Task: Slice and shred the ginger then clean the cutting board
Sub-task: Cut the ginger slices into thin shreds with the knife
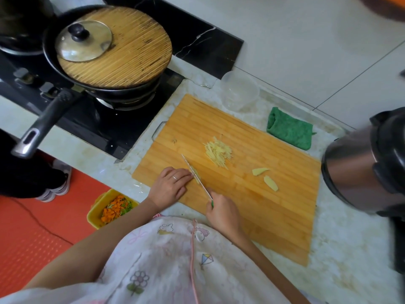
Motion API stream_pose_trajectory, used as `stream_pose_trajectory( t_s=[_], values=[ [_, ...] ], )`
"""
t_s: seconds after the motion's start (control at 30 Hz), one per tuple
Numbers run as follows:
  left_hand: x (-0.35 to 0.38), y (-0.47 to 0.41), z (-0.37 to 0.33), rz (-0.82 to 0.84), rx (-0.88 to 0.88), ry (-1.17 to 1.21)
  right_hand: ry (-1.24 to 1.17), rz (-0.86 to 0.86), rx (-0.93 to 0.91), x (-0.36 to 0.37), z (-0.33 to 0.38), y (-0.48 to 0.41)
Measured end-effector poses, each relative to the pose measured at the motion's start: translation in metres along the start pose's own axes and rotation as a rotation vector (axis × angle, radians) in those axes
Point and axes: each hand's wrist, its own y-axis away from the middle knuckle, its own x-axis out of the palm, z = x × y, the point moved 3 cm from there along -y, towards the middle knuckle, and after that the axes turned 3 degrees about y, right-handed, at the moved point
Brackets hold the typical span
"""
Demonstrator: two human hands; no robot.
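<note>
— Yellow tub (94,212) at the low left, with the diced carrot: is that my concern?
— No, leave it. You are in the shredding step. Your left hand (173,185) lies on the bamboo cutting board (274,227), fingers bent, their tips pinning a ginger piece (198,179) against the flat of the knife (206,190). The blade hides most of that piece, so I cannot tell how much is left.
— And my right?
— Your right hand (221,213) is wrapped round the green handle, blade tip pointing away from you, edge down on the piece. Next, I judge, you want thin, even strokes, drawing your left fingertips back from the edge. The piece is small and may slip.
— Further right?
— A loose heap of ginger shreds (218,153), pale yellow and fine as matchsticks, near the middle of the board. Beyond it lie two ginger slices (259,171), flat, tapered, apart from each other, not yet shredded. Cutting looks well along; cleaning has not begun.
— What would I clean with?
— Probably the folded green cloth (289,130), nubbly, on the marbled worktop (350,260) just off the board's far edge. The board's narrow strips may catch fibres, so wipe along them.
</note>
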Motion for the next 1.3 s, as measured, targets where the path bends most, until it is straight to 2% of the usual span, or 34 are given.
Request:
stream_pose_trajectory(
  t_s=[0.7, 1.1, 1.3],
  values=[
    [0.000, -0.002, 0.000, -0.028, 0.005, 0.007, -0.035, 0.048, 0.034, 0.005, 0.000, -0.004],
    [-0.003, -0.004, -0.003, -0.003, -0.017, -0.018, -0.075, -0.076, 0.038, -0.005, 0.008, -0.012],
    [-0.002, -0.004, -0.003, 0.003, -0.024, -0.027, -0.070, -0.075, 0.042, -0.005, 0.005, -0.009]
  ],
)
